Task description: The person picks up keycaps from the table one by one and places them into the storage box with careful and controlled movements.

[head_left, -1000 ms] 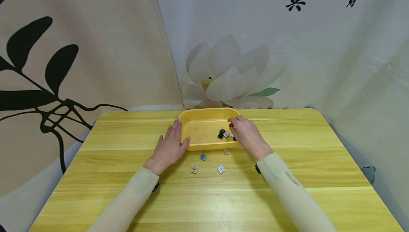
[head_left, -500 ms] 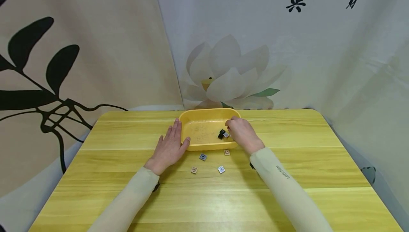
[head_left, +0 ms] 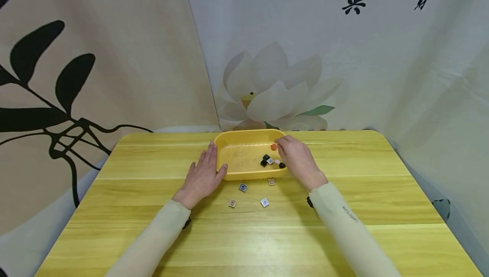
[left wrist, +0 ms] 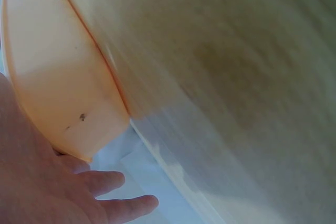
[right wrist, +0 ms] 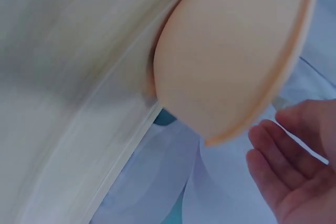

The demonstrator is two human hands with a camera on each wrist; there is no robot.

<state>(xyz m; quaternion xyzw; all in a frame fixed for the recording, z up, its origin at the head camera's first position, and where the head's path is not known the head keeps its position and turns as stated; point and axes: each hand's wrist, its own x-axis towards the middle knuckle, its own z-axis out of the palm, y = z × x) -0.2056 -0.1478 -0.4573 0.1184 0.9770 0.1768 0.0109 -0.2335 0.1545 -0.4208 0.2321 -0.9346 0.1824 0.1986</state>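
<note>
A yellow plastic tray (head_left: pixel 240 166) sits at the table's back edge. My left hand (head_left: pixel 203 177) rests on its left side, fingers straight. At the tray's right end my right hand (head_left: pixel 299 159) pinches a small red keycap (head_left: pixel 273 146) at its fingertips; the thumb is mostly hidden. Below it in the tray lie black keycaps (head_left: pixel 264 160), a white keycap (head_left: pixel 270 161), and another dark keycap (head_left: pixel 282 165). In the right wrist view the curled fingers (right wrist: pixel 273 153) show beyond the tray rim, and the red keycap is out of sight.
In front of the tray, several square keycaps lie on the wooden table (head_left: pixel 244 243): a blue-grey keycap (head_left: pixel 243 187), a white keycap (head_left: pixel 265 202) and two brownish keycaps (head_left: pixel 232 203). A printed fabric curtain (head_left: pixel 382 77) hangs right behind the table.
My right hand has dipped left over the tray, then drawn back right. The red keycap now shows brighter at its fingertips, and the dark keycap is uncovered. My left hand stays put.
</note>
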